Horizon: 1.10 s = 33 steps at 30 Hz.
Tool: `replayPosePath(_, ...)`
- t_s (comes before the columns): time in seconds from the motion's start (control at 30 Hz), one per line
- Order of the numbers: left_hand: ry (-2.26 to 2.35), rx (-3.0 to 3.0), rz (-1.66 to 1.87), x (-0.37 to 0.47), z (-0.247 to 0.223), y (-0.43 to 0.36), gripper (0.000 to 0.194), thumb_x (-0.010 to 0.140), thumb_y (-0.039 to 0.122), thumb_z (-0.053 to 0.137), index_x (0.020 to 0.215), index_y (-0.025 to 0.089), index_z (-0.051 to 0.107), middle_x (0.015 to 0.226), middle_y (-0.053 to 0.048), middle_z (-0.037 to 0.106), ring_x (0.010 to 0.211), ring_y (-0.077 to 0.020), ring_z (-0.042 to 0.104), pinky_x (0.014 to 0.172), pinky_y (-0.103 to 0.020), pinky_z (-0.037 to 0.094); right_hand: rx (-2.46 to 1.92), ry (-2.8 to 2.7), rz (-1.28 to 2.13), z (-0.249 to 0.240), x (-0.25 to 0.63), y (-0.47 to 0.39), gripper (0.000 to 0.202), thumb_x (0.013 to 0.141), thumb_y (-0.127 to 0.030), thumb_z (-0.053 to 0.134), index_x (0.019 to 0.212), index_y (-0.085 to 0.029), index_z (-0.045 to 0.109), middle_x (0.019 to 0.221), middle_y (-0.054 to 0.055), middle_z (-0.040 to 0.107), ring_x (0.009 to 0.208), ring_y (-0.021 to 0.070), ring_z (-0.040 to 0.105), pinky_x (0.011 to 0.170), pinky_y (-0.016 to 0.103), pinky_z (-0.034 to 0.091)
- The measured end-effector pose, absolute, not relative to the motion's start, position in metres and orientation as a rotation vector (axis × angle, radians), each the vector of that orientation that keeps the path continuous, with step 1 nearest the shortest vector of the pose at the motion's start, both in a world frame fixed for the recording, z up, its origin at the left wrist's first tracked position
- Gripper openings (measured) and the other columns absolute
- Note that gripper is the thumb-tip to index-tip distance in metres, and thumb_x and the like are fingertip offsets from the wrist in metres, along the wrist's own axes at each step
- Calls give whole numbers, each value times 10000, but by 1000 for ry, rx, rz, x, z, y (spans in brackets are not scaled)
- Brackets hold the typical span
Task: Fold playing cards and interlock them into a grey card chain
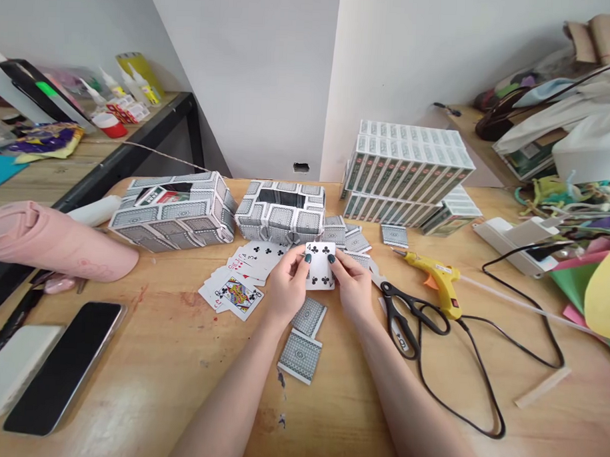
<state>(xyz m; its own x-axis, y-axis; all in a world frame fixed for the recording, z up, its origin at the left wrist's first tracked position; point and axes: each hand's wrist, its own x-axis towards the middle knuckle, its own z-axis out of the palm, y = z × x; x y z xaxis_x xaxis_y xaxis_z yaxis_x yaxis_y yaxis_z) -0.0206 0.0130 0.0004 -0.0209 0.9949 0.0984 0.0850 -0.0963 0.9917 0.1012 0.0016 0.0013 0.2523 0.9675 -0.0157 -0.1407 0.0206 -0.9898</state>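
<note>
A four of clubs playing card [319,268] faces me, held up by its two side edges. My left hand [290,276] pinches the left edge, thumb on the front. On the right edge, my right hand [352,278] grips it the same way. Below the hands, two folded cards [300,355] lie back side up on the table. Loose face-up cards [238,294], a queen on top, spread to the left. Behind them stands a box covered in cards [280,214] with an opening in its top. More folded cards [357,240] lie behind my right hand.
Black-handled scissors [407,315] and a yellow glue gun [440,280] with its cable lie right. Stacked card packs [407,172] stand at the back. A second card-covered box [175,210], a pink bottle [59,240] and a phone [65,367] occupy the left. A power strip [519,242] sits far right.
</note>
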Motion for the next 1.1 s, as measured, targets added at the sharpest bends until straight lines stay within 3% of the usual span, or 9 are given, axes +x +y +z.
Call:
replayPosePath(0.1,1198,1203,1259,-22,-4,17,259,785,360,578,961,175,616,731,-4,601,651,-119,535,605,-221,424,-1164,-856,1155,2,102,2,326,728,-376,619,996,-201,681,943,55,683,854,202,600,727,317,478)
replayPosePath(0.27,1182,1148,1195,-27,-5,24,192,749,349,596,733,161,559,685,9,575,622,-107,511,583,-219,417,-1187,-901,1138,3,101,2,296,723,-365,625,951,-185,684,776,35,664,692,168,575,632,291,468)
replayPosePath(0.43,1273,1267,1207,-30,-4,25,185,745,265,584,630,168,478,596,38,486,564,-86,441,536,-200,362,-1191,-971,1127,4,101,1,275,728,-313,611,960,-179,673,626,-29,500,566,105,438,530,231,383)
replayPosePath(0.57,1248,1296,1221,-29,1,23,146,764,299,586,809,160,595,676,5,570,620,-103,512,588,-213,424,-1215,-933,1160,5,103,0,426,729,-287,581,1146,-205,607,670,-39,407,534,86,347,467,209,317)
replayPosePath(0.7,1233,1401,1241,-28,2,22,351,788,302,583,1115,176,610,766,-24,641,667,-113,560,647,-229,471,-1236,-933,1118,5,103,1,466,739,-297,558,1193,-195,580,675,-36,400,544,89,342,479,213,318)
replayPosePath(1.1,1307,1436,1275,-30,0,21,356,784,294,602,1116,173,646,898,-65,708,775,-156,647,733,-280,525,-1267,-967,1095,9,102,1,420,756,-302,548,1154,-182,603,661,-38,398,564,95,356,516,226,323)
